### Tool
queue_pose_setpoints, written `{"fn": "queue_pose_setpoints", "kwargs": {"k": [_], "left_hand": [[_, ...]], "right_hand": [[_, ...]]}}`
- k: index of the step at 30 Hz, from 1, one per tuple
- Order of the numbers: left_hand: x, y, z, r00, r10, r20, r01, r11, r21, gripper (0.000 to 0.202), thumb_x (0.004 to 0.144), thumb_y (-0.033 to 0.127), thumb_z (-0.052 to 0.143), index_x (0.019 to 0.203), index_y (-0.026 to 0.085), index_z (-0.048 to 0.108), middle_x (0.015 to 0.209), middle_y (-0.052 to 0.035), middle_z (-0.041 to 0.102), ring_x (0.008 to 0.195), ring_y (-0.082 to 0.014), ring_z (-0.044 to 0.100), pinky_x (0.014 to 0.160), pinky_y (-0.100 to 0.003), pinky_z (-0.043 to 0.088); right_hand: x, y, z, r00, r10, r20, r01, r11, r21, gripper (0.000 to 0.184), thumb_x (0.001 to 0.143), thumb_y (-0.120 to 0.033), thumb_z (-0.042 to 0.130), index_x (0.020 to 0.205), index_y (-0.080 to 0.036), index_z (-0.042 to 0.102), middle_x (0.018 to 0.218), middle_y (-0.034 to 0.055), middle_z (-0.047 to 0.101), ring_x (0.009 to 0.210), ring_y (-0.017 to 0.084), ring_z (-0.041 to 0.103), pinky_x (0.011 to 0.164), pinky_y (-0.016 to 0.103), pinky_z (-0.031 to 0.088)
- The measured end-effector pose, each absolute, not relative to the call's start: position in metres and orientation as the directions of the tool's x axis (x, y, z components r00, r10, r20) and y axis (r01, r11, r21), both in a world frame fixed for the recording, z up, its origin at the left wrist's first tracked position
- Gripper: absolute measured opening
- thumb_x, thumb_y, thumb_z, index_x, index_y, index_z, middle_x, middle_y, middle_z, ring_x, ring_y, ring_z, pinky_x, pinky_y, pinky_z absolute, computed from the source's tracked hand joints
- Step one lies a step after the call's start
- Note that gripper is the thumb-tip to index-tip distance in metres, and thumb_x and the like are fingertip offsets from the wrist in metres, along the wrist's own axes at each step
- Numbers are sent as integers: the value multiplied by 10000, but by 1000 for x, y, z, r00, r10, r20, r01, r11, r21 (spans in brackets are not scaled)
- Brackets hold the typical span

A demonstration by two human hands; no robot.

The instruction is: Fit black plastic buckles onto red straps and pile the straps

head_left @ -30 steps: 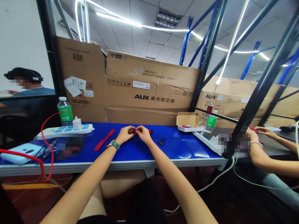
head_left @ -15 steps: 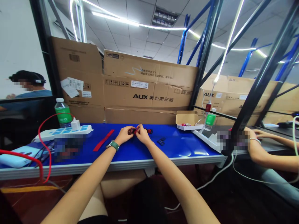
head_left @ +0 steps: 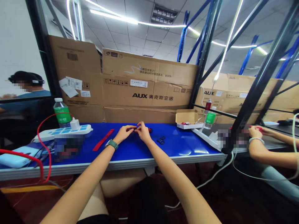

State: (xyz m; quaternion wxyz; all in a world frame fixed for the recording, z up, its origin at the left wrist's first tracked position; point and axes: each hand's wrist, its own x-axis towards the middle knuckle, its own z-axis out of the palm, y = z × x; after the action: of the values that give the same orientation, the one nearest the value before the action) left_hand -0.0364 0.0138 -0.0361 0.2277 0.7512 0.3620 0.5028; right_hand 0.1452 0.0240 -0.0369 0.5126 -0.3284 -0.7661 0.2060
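Note:
My left hand, with a green watch on the wrist, and my right hand meet over the blue table. Both pinch a small red strap with a black buckle between closed fingertips; most of it is hidden by the fingers. A loose red strap lies flat to the left of my left hand. A small black buckle rests on the table just right of my right hand.
A white power strip with a charger, a green-labelled bottle and a red cable sit at the left. An open small cardboard box stands at back right. Cardboard cartons wall the rear. Another person's hands work at the right.
My hands stay together on the small strap, fingers shifting slightly. The head view has drifted a little. The neighbouring person's hands have moved on their table.

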Motion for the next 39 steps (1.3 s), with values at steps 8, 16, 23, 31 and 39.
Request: {"fn": "queue_pose_setpoints", "kwargs": {"k": [8, 16, 23, 31, 39], "left_hand": [[-37, 11, -33, 25, 877, 480, -9, -480, 877, 493, 613, 478, 849, 944, 135, 723, 949, -100, 756, 856, -228, 693, 835, -373, 548], [-36, 9, -31, -7, 938, 347, -258, -337, 905, 482, 497, 353, 903, 854, 127, 672, 776, -39, 702, 684, -162, 658, 729, -316, 531], [-41, 18, -35, -238, 875, 421, -105, -454, 885, 323, 615, 311, 772, 866, 140, 663, 789, -18, 661, 640, -142, 630, 697, -304, 521], [-46, 21, -37, -210, 856, 472, 285, -408, 867, 165, 727, 226, 528, 829, 193, 653, 817, -23, 677, 692, -178, 622, 696, -304, 513], [-42, 2, -39, -140, 858, 495, 882, -119, 457, 205, 788, 301, 582, 909, 212, 722, 1145, -131, 626, 1103, -343, 587, 914, -458, 452]], "right_hand": [[149, 16, -28, -316, 619, 719, 412, 772, -483, 569, 690, -339, 834, 1189, -229, 583, 1297, 92, 598, 1198, 254, 549, 1002, 399, 438], [149, 17, -28, -413, 583, 699, 490, 790, -369, 149, 914, -209, 585, 1059, -202, 620, 1050, 61, 644, 1016, 201, 587, 947, 346, 434], [153, 10, -24, -360, 684, 635, 650, 672, -355, 261, 898, -144, 502, 1136, -209, 586, 1095, 69, 644, 1015, 197, 592, 904, 302, 453], [156, -1, -20, -388, 763, 517, 784, 568, -249, 338, 994, -486, 483, 1192, -250, 624, 1079, 55, 673, 996, 192, 619, 846, 272, 441], [157, -10, -13, -337, 745, 576, 899, 436, -38, 411, 1042, -414, 364, 1026, -205, 718, 1120, 128, 650, 1134, 263, 538, 980, 413, 386]]}}
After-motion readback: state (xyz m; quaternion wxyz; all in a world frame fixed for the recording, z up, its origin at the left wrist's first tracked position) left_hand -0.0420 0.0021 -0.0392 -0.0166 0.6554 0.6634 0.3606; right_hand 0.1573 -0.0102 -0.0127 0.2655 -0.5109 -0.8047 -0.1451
